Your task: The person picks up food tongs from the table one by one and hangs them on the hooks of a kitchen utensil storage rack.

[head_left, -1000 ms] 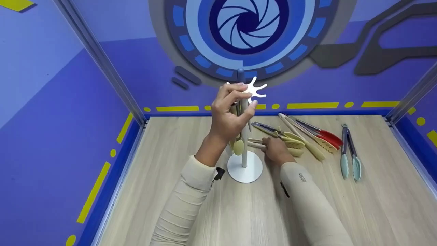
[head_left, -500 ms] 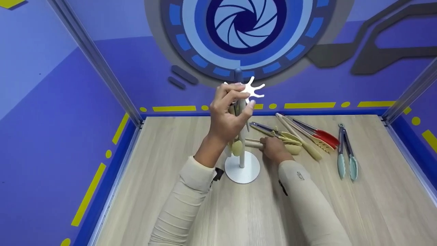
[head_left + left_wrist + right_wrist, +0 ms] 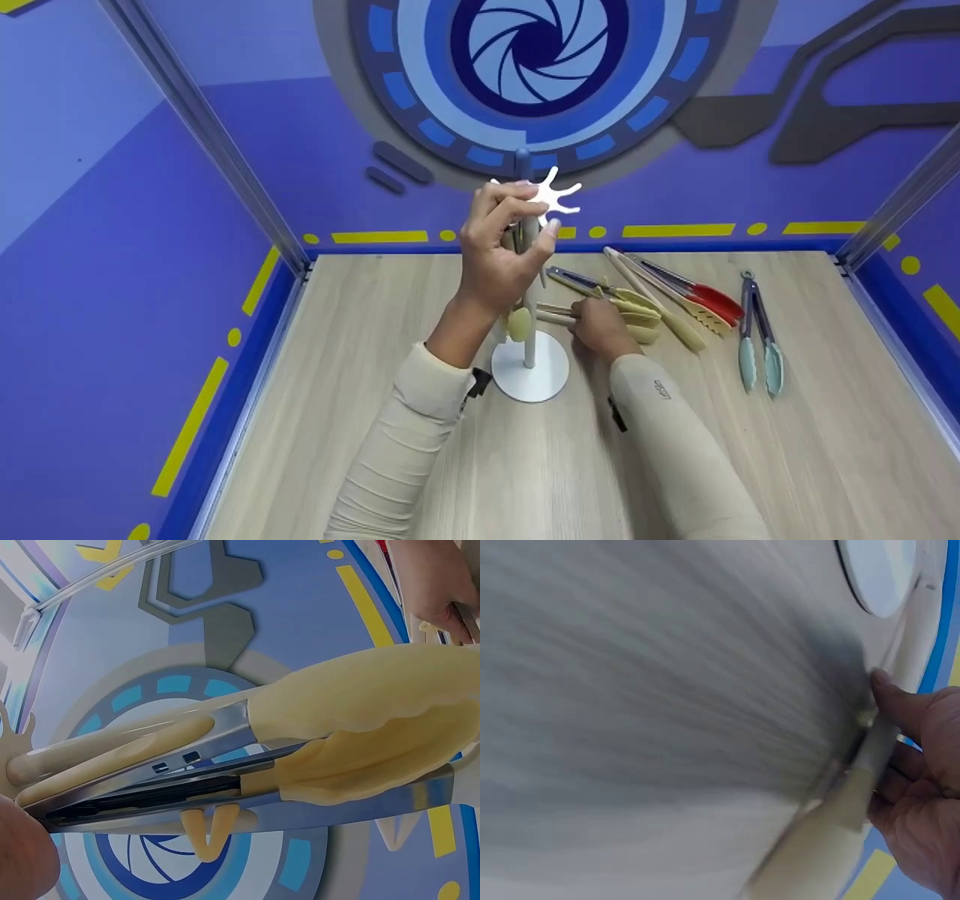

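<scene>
At the top of the white utensil stand, my left hand has its fingers and thumb curled about the post, against the white hook disc. Below this hand, cream-tipped metal tongs hang along the post, their two heads slightly apart. My right hand is down at the tabletop, right of the stand's base. It grips cream-headed tongs by their arms, thumb on one side and fingers on the other in the right wrist view. Their heads point right in the head view.
Behind my right hand lie yellow-headed tongs. Further right are a tool with a long pale handle, red-headed tongs and light-blue-tipped tongs. Blue panel walls close in the wooden table at back and sides.
The head view has shifted slightly, so everything sits a little further left. Both hands keep their places: the left at the stand's top, the right on the tongs at the table.
</scene>
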A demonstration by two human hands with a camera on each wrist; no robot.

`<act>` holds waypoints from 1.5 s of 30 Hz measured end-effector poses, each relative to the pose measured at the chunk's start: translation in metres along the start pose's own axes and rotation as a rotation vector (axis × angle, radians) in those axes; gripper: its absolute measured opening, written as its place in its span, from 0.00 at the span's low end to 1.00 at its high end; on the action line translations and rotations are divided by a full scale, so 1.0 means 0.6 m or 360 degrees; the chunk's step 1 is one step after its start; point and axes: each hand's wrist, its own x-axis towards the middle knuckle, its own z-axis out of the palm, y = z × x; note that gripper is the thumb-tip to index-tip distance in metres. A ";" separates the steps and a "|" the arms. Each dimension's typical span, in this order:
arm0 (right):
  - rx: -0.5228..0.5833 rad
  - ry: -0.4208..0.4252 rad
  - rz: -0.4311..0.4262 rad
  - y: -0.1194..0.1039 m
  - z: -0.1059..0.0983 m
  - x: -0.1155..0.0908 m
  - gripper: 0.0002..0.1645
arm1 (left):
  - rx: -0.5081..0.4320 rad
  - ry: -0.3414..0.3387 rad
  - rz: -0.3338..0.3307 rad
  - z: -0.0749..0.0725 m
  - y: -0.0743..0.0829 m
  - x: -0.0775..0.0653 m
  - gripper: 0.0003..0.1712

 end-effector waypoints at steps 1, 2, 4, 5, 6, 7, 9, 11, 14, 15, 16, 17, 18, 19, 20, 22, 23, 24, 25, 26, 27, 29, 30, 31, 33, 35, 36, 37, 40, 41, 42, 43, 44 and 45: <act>0.0010 0.0018 0.0018 0.002 -0.001 -0.003 0.09 | -0.0001 -0.0001 -0.0001 0.001 0.000 0.000 0.09; 0.0023 0.0038 0.0034 0.004 -0.003 -0.005 0.09 | -0.0001 -0.0003 -0.0004 0.002 0.000 0.000 0.09; 0.0049 0.0065 0.0067 0.008 -0.006 -0.012 0.10 | -0.0002 -0.0003 -0.0009 0.003 0.000 -0.001 0.09; 0.0070 0.0080 0.0083 0.009 -0.008 -0.015 0.10 | -0.0005 -0.0002 -0.0011 0.004 -0.001 -0.001 0.09; 0.0089 0.0100 0.0087 0.011 -0.009 -0.019 0.09 | -0.0006 0.0002 -0.0014 0.004 -0.001 -0.002 0.09; 0.0110 0.0123 0.0091 0.013 -0.011 -0.022 0.09 | -0.0010 0.0007 -0.0017 0.003 -0.001 -0.002 0.09; 0.0164 0.0166 0.0094 0.015 -0.016 -0.030 0.07 | -0.0014 0.0016 -0.0020 0.003 -0.002 -0.003 0.09; 0.0228 0.0223 0.0092 0.017 -0.023 -0.037 0.06 | -0.0012 0.0018 -0.0019 0.003 -0.003 -0.003 0.09; 0.0361 0.0294 0.0053 0.017 -0.037 -0.045 0.08 | -0.0014 0.0014 -0.0021 0.004 -0.003 -0.001 0.08; 0.0416 0.0305 0.0041 0.017 -0.043 -0.047 0.13 | -0.0017 0.0012 -0.0022 0.004 -0.002 0.000 0.08; 0.0479 0.0310 0.0037 0.015 -0.048 -0.048 0.17 | -0.0018 0.0008 -0.0023 0.003 -0.002 0.001 0.08; 0.0540 0.0310 0.0029 0.013 -0.054 -0.049 0.22 | -0.0017 0.0005 -0.0024 0.002 -0.001 0.002 0.08; 0.0603 0.0308 0.0030 0.011 -0.060 -0.050 0.27 | -0.0017 0.0002 -0.0025 0.002 -0.001 0.003 0.08; 0.0657 0.0304 0.0032 0.010 -0.066 -0.050 0.29 | -0.0014 -0.0003 -0.0026 0.001 -0.001 0.003 0.09; 0.0723 0.0314 0.0040 0.008 -0.072 -0.052 0.32 | -0.0010 -0.0006 -0.0026 0.001 0.000 0.003 0.09; 0.0830 0.0339 0.0056 0.002 -0.084 -0.055 0.33 | 0.0003 -0.0012 -0.0027 0.001 -0.001 0.002 0.09; 0.0880 0.0365 0.0058 0.000 -0.089 -0.057 0.33 | 0.0010 -0.0013 -0.0028 0.002 -0.001 0.000 0.09; 0.0939 0.0398 0.0053 -0.004 -0.095 -0.059 0.32 | 0.0009 -0.0015 -0.0030 0.002 -0.002 -0.001 0.09; 0.1005 0.0427 0.0035 -0.007 -0.101 -0.061 0.31 | 0.0013 -0.0017 -0.0030 0.001 -0.002 -0.001 0.09; 0.1074 0.0441 0.0025 -0.012 -0.108 -0.064 0.32 | 0.0016 -0.0017 -0.0028 0.001 -0.002 -0.002 0.09; 0.1129 0.0462 0.0008 -0.017 -0.116 -0.067 0.32 | 0.0021 -0.0017 -0.0024 0.001 -0.003 -0.003 0.09; 0.1243 0.0491 -0.0051 -0.027 -0.132 -0.073 0.32 | 0.0026 -0.0017 -0.0016 0.001 -0.004 -0.003 0.09; 0.1295 0.0496 -0.0086 -0.033 -0.141 -0.076 0.32 | 0.0027 -0.0017 -0.0012 0.001 -0.004 -0.003 0.09; 0.1354 0.0493 -0.0112 -0.041 -0.150 -0.080 0.32 | 0.0035 -0.0017 -0.0008 0.001 -0.005 -0.003 0.09; 0.1448 0.0511 -0.0173 -0.055 -0.165 -0.087 0.32 | 0.0038 -0.0015 -0.0007 0.000 -0.005 -0.003 0.10; 0.1524 0.0525 -0.0233 -0.069 -0.178 -0.094 0.31 | 0.0039 -0.0014 -0.0011 0.000 -0.005 -0.003 0.10; 0.1544 0.0535 -0.0259 -0.076 -0.183 -0.097 0.30 | 0.0040 -0.0015 -0.0015 0.000 -0.004 -0.003 0.10; 0.1565 0.0542 -0.0283 -0.081 -0.188 -0.100 0.30 | 0.0040 -0.0014 -0.0019 0.000 -0.004 -0.003 0.10; 0.1553 0.0580 -0.0321 -0.093 -0.197 -0.105 0.29 | 0.0037 -0.0010 -0.0024 0.000 -0.003 -0.004 0.10; 0.1546 0.0590 -0.0322 -0.096 -0.200 -0.106 0.29 | 0.0031 -0.0010 -0.0027 0.000 -0.002 -0.004 0.10; 0.1545 0.0596 -0.0314 -0.099 -0.201 -0.107 0.29 | 0.0025 -0.0009 -0.0029 0.000 -0.002 -0.004 0.10; 0.1549 0.0602 -0.0303 -0.102 -0.203 -0.108 0.29 | 0.0024 -0.0007 -0.0028 0.000 -0.002 -0.004 0.10; 0.1543 0.0612 -0.0289 -0.104 -0.205 -0.108 0.29 | 0.0025 -0.0004 -0.0026 0.001 -0.001 -0.004 0.10; 0.1549 0.0626 -0.0273 -0.107 -0.206 -0.108 0.30 | 0.0026 -0.0003 -0.0024 0.001 -0.002 -0.004 0.09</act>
